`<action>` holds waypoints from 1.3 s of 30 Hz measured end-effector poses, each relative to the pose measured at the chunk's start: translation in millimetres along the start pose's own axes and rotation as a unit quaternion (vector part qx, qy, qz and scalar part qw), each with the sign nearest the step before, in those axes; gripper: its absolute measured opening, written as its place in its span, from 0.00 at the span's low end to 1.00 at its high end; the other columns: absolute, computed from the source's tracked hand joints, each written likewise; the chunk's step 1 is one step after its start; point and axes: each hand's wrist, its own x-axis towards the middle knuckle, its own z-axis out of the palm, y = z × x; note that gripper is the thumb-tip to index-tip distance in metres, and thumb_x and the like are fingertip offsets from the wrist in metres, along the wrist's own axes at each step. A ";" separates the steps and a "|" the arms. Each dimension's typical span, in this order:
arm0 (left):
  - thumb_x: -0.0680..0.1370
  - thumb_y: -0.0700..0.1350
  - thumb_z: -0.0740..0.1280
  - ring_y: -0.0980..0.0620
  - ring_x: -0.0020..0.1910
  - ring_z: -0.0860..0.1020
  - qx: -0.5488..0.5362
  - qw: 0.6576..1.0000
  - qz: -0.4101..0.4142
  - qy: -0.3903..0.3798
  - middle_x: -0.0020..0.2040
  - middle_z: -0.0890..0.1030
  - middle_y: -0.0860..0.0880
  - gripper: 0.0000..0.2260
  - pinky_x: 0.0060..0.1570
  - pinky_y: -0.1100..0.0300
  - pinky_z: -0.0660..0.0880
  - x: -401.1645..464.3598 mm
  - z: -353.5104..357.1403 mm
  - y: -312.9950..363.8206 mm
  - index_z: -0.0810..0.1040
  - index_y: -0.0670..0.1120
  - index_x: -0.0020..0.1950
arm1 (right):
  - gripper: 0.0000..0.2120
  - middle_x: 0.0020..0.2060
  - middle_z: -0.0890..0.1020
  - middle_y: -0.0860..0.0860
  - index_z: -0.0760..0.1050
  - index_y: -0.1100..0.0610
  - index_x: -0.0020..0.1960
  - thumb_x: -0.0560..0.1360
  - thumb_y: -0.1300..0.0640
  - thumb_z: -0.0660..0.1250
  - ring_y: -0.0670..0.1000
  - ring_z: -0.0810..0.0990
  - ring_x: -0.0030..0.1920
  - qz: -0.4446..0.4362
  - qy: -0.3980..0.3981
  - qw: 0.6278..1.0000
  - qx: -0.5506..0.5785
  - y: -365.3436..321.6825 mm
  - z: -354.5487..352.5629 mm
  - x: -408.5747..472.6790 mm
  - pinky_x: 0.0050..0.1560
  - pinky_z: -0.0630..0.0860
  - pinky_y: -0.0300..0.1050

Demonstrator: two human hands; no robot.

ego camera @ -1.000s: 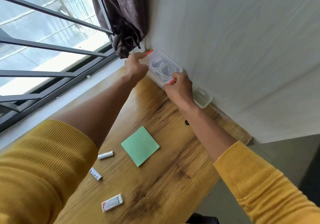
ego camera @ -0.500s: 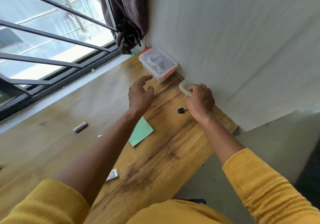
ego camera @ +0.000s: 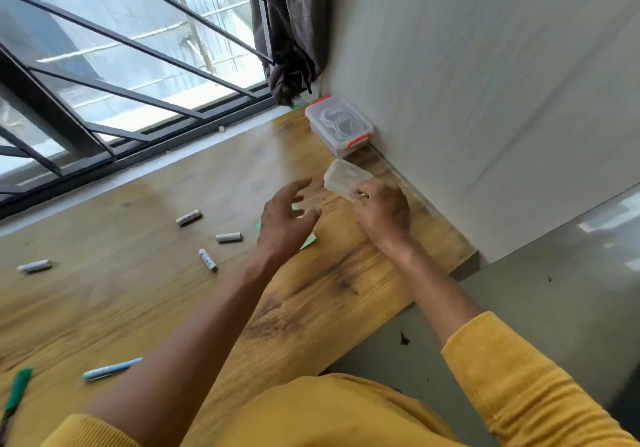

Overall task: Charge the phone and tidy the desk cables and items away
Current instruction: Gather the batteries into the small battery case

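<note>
A clear lidded box with orange clips (ego camera: 341, 130) holds coiled white cables and stands in the desk's far corner against the wall. My right hand (ego camera: 382, 213) grips a small clear plastic case (ego camera: 346, 178), lifted a little above the wooden desk (ego camera: 138, 301). My left hand (ego camera: 285, 220) hovers beside it with fingers spread, holding nothing, above a green sticky note (ego camera: 308, 242). Several white batteries (ego camera: 228, 237) lie scattered on the desk to the left. No phone is in view.
A light blue pen (ego camera: 110, 369) and a green pen (ego camera: 17, 391) lie near the desk's front left. A barred window (ego camera: 121, 76) runs along the far side, with a dark curtain (ego camera: 291, 27) at the corner. The wall (ego camera: 485, 83) borders the desk's right end.
My right hand has picked the small clear case up from beside the wall and brought it nearer. My left hand has drawn back from the cable box towards the case.
</note>
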 end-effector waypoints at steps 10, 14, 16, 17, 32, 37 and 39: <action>0.79 0.44 0.75 0.63 0.55 0.82 0.014 0.982 -0.078 0.170 0.57 0.84 0.60 0.18 0.53 0.67 0.81 -96.0 -89.0 -44.6 0.82 0.51 0.69 | 0.06 0.50 0.87 0.52 0.86 0.57 0.49 0.72 0.62 0.76 0.58 0.84 0.50 -0.200 -0.106 0.969 0.100 -99.6 52.8 -63.7 0.53 0.79 0.48; 0.81 0.45 0.74 0.64 0.50 0.83 0.037 0.959 -0.137 0.247 0.52 0.85 0.59 0.13 0.57 0.60 0.81 -143.3 -126.3 -70.3 0.85 0.49 0.65 | 0.05 0.59 0.83 0.54 0.86 0.57 0.50 0.74 0.58 0.77 0.57 0.85 0.53 -0.240 -0.154 0.947 0.147 -135.2 81.9 -88.1 0.54 0.81 0.50; 0.80 0.45 0.74 0.60 0.50 0.85 0.052 0.946 -0.164 0.276 0.52 0.87 0.56 0.10 0.59 0.55 0.82 -161.9 -143.2 -82.9 0.86 0.49 0.62 | 0.06 0.63 0.80 0.56 0.85 0.57 0.51 0.75 0.58 0.77 0.58 0.84 0.55 -0.253 -0.176 0.939 0.155 -152.8 94.1 -99.0 0.54 0.84 0.54; 0.80 0.45 0.74 0.59 0.50 0.85 0.055 0.940 -0.176 0.288 0.53 0.88 0.55 0.11 0.60 0.54 0.82 -169.7 -150.9 -88.1 0.87 0.48 0.62 | 0.05 0.64 0.79 0.56 0.85 0.57 0.51 0.76 0.59 0.77 0.59 0.84 0.55 -0.261 -0.182 0.935 0.158 -161.4 99.4 -104.3 0.53 0.84 0.55; 0.79 0.42 0.73 0.58 0.48 0.83 0.080 0.932 -0.252 0.246 0.45 0.85 0.60 0.09 0.56 0.59 0.81 -196.1 -206.2 -113.5 0.88 0.49 0.58 | 0.05 0.53 0.80 0.53 0.83 0.59 0.48 0.74 0.64 0.77 0.54 0.85 0.45 -0.220 -0.211 0.938 0.166 -206.7 152.1 -146.6 0.44 0.83 0.49; 0.80 0.47 0.72 0.54 0.53 0.83 0.091 0.923 -0.284 0.242 0.54 0.86 0.55 0.10 0.59 0.53 0.81 -193.0 -215.5 -113.2 0.86 0.52 0.60 | 0.04 0.51 0.81 0.50 0.83 0.56 0.51 0.77 0.60 0.74 0.49 0.83 0.44 -0.221 -0.180 0.943 0.172 -200.9 147.9 -135.8 0.45 0.84 0.50; 0.80 0.48 0.72 0.53 0.56 0.83 0.085 0.924 -0.281 0.247 0.56 0.86 0.55 0.10 0.61 0.50 0.81 -190.1 -220.1 -110.9 0.86 0.52 0.62 | 0.05 0.50 0.83 0.53 0.83 0.57 0.52 0.76 0.64 0.72 0.52 0.83 0.43 -0.197 -0.136 0.957 0.161 -197.3 143.7 -124.4 0.43 0.83 0.50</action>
